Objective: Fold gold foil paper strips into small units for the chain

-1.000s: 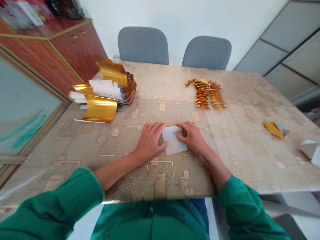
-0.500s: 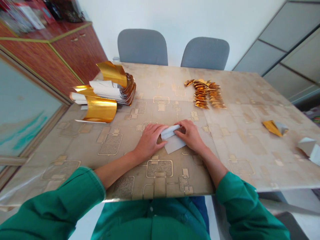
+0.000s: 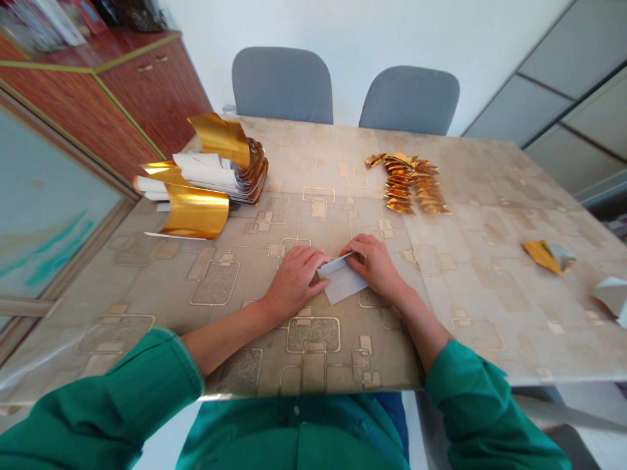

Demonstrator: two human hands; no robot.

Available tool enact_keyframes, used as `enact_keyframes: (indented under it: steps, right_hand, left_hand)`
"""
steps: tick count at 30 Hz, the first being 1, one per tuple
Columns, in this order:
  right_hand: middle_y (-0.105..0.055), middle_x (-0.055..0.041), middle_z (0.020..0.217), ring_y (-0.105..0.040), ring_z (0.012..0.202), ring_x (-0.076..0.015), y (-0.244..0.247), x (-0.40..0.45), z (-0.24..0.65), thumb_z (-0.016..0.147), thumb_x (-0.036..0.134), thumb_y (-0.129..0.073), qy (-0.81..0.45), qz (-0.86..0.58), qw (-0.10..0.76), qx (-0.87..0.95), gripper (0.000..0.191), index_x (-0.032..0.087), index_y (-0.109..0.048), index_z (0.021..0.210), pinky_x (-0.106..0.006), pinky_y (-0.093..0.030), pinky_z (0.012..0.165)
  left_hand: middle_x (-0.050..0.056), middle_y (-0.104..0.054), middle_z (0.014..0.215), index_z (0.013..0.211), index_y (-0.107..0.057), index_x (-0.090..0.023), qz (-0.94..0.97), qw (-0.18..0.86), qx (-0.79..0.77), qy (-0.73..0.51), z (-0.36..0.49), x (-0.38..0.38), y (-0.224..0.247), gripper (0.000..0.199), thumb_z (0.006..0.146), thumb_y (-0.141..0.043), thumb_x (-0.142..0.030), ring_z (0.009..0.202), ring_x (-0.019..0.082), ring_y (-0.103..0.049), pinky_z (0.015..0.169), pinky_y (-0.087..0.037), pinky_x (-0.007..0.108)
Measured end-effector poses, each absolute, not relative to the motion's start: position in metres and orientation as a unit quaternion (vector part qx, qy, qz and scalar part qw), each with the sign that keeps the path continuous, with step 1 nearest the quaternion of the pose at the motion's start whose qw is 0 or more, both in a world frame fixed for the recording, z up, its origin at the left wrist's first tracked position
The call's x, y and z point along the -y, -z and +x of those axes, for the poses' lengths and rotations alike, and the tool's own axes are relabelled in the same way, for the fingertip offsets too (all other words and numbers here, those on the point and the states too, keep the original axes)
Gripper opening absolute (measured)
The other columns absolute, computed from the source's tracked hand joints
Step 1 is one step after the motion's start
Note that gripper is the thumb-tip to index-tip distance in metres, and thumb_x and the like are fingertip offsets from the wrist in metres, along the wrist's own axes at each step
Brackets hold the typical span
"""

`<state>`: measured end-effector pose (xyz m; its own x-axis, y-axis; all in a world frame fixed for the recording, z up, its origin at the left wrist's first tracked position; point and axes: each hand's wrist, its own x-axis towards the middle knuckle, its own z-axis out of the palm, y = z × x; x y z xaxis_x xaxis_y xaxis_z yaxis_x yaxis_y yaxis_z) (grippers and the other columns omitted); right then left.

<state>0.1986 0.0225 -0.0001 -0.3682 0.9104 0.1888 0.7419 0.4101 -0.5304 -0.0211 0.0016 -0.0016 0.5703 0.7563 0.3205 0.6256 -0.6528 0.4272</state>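
A small sheet of paper, pale side up, lies on the table in front of me with its far edge partly folded over. My left hand grips its left end between thumb and fingers. At the other end my right hand pinches the folded edge, fingers bent over it. Fingertips of both hands hide the two ends of the fold.
Gold-faced paper sheets lie in a curled pile at the table's left. Folded gold pieces stand in two rows toward the back. A gold-and-silver scrap and a pale folded paper lie to the right. Two grey chairs stand behind.
The raised fold on the paper has been pressed flatter and narrower. Both hands stay on its ends, with the right fingers curled a little more. The view has shifted slightly.
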Motion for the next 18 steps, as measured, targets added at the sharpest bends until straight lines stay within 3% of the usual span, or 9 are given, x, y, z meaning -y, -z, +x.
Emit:
enact_keyframes:
  steps: [11, 18]
  right_hand:
    - [-0.067, -0.0055, 0.108, -0.053, 0.097, -0.0214, -0.009, -0.005, 0.205, 0.095, 0.016, -0.051, -0.102, -0.479, 0.16, 0.857, 0.028, 0.028, -0.072, 0.111, -0.036, -0.039, 0.085]
    - [-0.063, -0.0086, 0.126, -0.048, 0.114, -0.0259, -0.016, 0.011, 0.202, 0.086, 0.003, -0.047, -0.047, -0.461, 0.136, 0.875, 0.047, 0.023, -0.062, 0.127, -0.043, -0.032, 0.098]
  left_hand:
    - [0.004, -0.07, 0.108, 0.105, -0.065, -0.019, 0.892, 0.133, -0.364, -0.235, -0.02, 0.002, 0.002, 0.012, 0.095, -0.061, -0.024, 0.1, 0.022, -0.058, 0.096, -0.043, 0.04]
    - [0.004, -0.071, 0.109, 0.107, -0.067, -0.02, 0.895, 0.105, -0.374, -0.219, -0.02, 0.005, 0.001, 0.014, 0.096, -0.058, -0.026, 0.1, 0.022, -0.057, 0.099, -0.039, 0.041]
